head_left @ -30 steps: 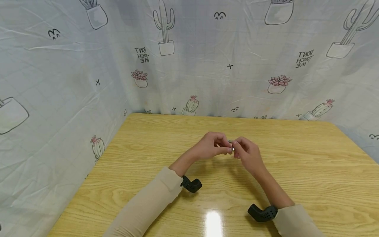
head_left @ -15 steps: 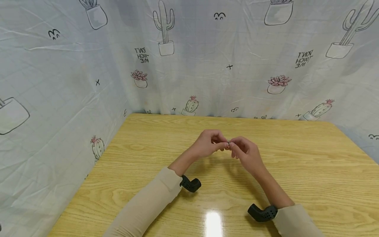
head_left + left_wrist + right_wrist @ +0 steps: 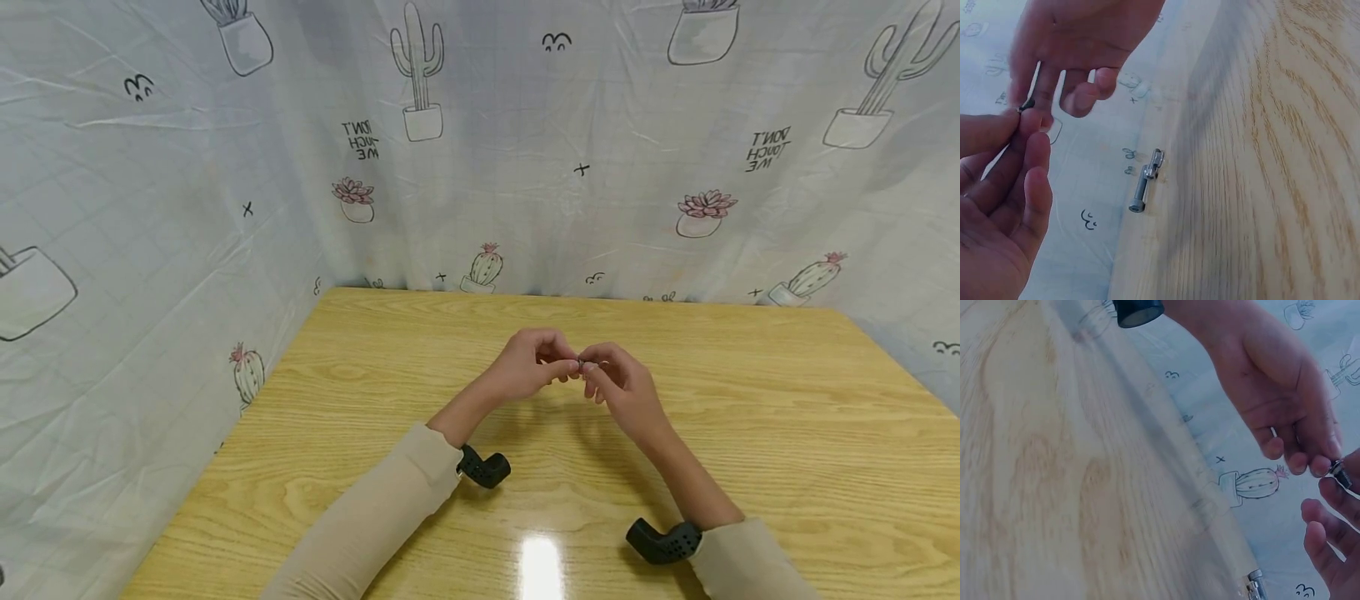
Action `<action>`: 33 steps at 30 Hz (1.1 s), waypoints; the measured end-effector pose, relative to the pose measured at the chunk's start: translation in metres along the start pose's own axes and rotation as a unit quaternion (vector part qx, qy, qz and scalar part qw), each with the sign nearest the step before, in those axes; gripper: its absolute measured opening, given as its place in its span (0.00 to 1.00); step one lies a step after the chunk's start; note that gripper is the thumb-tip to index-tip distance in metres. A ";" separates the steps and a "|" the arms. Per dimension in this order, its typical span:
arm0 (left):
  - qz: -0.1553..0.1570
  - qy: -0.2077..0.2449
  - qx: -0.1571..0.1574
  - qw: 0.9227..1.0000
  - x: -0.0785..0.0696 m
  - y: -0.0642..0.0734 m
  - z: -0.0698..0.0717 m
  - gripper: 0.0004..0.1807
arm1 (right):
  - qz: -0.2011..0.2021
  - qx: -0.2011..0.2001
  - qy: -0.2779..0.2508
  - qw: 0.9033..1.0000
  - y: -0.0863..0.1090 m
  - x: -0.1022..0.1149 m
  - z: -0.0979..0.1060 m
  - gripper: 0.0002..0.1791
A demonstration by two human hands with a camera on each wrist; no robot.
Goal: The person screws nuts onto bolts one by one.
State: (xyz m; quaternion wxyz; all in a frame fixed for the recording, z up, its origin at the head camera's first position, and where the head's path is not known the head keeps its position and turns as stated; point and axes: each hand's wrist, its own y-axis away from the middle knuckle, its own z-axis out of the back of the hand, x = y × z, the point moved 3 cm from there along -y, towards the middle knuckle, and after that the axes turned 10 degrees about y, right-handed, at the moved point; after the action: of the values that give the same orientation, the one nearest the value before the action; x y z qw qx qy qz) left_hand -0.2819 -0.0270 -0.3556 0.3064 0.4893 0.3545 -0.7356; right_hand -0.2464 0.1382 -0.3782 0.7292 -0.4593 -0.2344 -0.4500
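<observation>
Threaded metal piece (image 3: 1343, 477) sat above the table (image 3: 247, 508), pinched at the fingertips by both your left hand (image 3: 528, 367) and right hand (image 3: 628, 385). Judged risk: slick metal, scant contact; one slackened pinch could drop it. Apart lay a round-headed bolt (image 3: 1139, 197), grey, cylindrical. Tabletop: wood-grained, glossy. Backdrop sheet (image 3: 517, 117): creased, cactus-printed.

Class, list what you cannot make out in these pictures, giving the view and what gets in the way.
- Head view: the shape of the small metal piece; it is tiny, and the left hand and right hand cover most of it.
- Left wrist view: the piece's threads; the hands hide all but a dark end.
- Right wrist view: the metal parts in full; the bottom edge cuts them off.
</observation>
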 end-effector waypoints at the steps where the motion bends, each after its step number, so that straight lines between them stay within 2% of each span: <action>1: 0.004 0.000 -0.004 1.000 0.001 0.000 0.000 0.03 | 0.005 0.000 -0.003 1.000 0.000 0.000 0.000 0.08; 6: 0.003 0.014 -0.006 1.000 0.002 0.000 0.000 0.03 | 0.011 -0.003 0.018 1.000 0.001 -0.001 -0.001 0.07; 9: -0.009 0.024 0.013 1.000 0.001 0.000 -0.002 0.03 | -0.001 0.000 0.034 0.999 0.001 -0.002 -0.001 0.11; 14: -0.027 0.008 0.049 0.998 -0.002 0.002 -0.006 0.03 | -0.011 0.010 0.059 0.998 0.002 -0.004 -0.002 0.22; 17: -0.022 -0.002 0.040 0.999 -0.001 0.003 -0.006 0.03 | -0.008 0.007 0.056 0.998 0.003 -0.005 -0.001 0.18; 21: -0.009 0.012 0.009 1.000 0.000 0.003 -0.004 0.02 | 0.012 0.004 0.038 0.999 0.004 -0.004 0.000 0.08; 24: -0.005 0.028 -0.004 1.000 0.001 0.003 -0.003 0.02 | 0.025 0.003 0.037 0.999 0.004 -0.004 0.000 0.09; 29: -0.008 0.021 0.005 1.000 0.000 0.002 -0.003 0.03 | 0.018 -0.004 0.042 0.999 0.004 -0.004 0.001 0.07; 33: -0.018 0.001 0.023 1.000 -0.002 0.001 -0.005 0.03 | 0.000 0.006 0.042 0.999 0.005 0.009 0.003 0.08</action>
State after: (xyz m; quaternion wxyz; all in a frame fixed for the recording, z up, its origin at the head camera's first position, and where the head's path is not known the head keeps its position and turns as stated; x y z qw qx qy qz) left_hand -0.2777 -0.0231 -0.3550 0.2812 0.4909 0.3465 -0.7483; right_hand -0.2374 0.1376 -0.3727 0.7411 -0.4356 -0.2059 -0.4675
